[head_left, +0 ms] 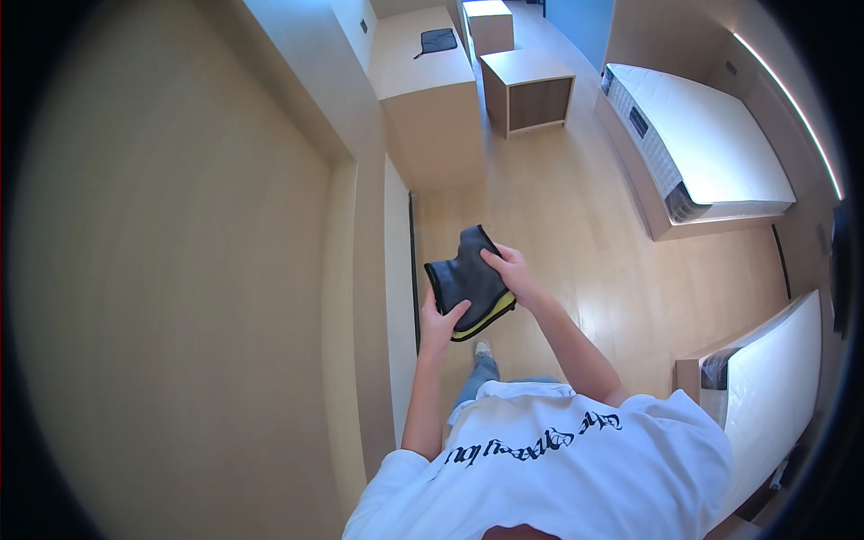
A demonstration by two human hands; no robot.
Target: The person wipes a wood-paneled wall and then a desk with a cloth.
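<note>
Between my two hands I hold a folded cleaning cloth (472, 277), dark grey on top with a black edge and a yellow-green underside showing along its near border. My left hand (441, 319) grips its near left side, thumb on the grey face. At the far right side, my right hand (511, 272) closes on the cloth with the thumb pressed on top. The fingers of both hands are mostly hidden beneath it. The cloth hangs in the air above the floor, in front of my body.
Along the left runs a wooden panel (198, 270). Ahead stands a long wooden cabinet (423, 67) with a dark cloth (438, 40) on top, beside a smaller cabinet (540, 94). On the right are a bed with a white mattress (711, 135) and a second white mattress (774, 387).
</note>
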